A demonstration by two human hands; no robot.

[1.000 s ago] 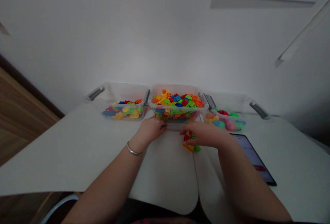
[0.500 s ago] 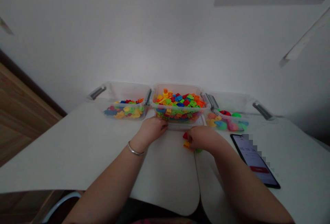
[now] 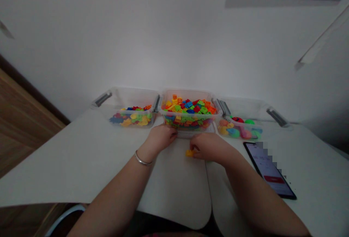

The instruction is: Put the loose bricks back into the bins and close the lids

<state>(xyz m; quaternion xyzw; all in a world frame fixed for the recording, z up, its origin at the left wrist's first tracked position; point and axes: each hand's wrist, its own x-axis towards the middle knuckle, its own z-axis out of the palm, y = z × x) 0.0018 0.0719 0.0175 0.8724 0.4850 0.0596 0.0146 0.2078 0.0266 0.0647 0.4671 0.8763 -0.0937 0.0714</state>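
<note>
Recording a yellow-orange toy brick [image 3: 189,153] on the tabletop [image 3: 81,164] against the right hand's [image 3: 209,148] narrowly curled fingers [image 3: 196,149], grip unconfirmed; finding the left hand [image 3: 160,137] farther off, touching the middle clear bin [image 3: 195,134].

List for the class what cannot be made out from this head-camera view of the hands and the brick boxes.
Head view:
Under the right hand: its fingers cover whatever lies beyond the yellow-orange brick.
Lower layers in the middle clear box: hidden by the bricks on top.
Screen of the phone: partly masked by pixelation.
Fingertips of the left hand: too dim and small to read.
</note>
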